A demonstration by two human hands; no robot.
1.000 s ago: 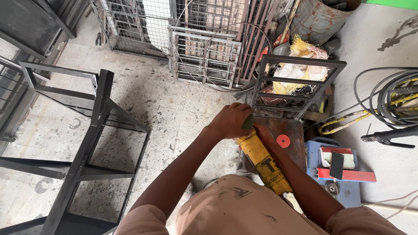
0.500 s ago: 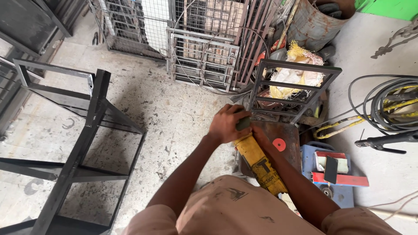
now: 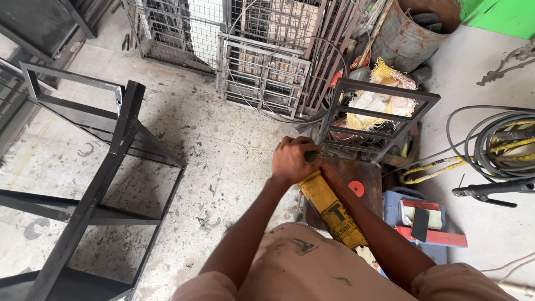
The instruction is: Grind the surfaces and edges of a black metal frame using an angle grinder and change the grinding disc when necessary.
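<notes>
the left hand point(image 3: 293, 161) is wrapped tight around the front end of a yellow grinder point(image 3: 330, 209), fingers curled over the head so the disc is hidden. the right hand point(image 3: 330, 174) sits just behind the left one, pressed along the top of the grinder body, mostly covered by the left hand and forearm, so cannot tell how far its fingers close. the grinder runs diagonally from the person's lap up toward a small black metal frame point(image 3: 374, 120), and its front end meets the lower left corner of that frame. right of the grinder, touching the frame's base, is a rusty brown block point(image 3: 362, 178) with an orange round sticker. further right of the grinder lies a blue box point(image 3: 397, 203) with a red and white tool on it. behind the frame is a rusty barrel point(image 3: 409, 33) and a pile of white and yellow rags. left of the frame stand wire cages point(image 3: 262, 72) against the wall. far left of the grinder a tall black steel rack point(image 3: 95, 173) lies tipped on the concrete floor point(image 3: 223, 156). far right of the frame are coiled grey and yellow cables point(image 3: 496, 145) and a black clamp handle.
</notes>
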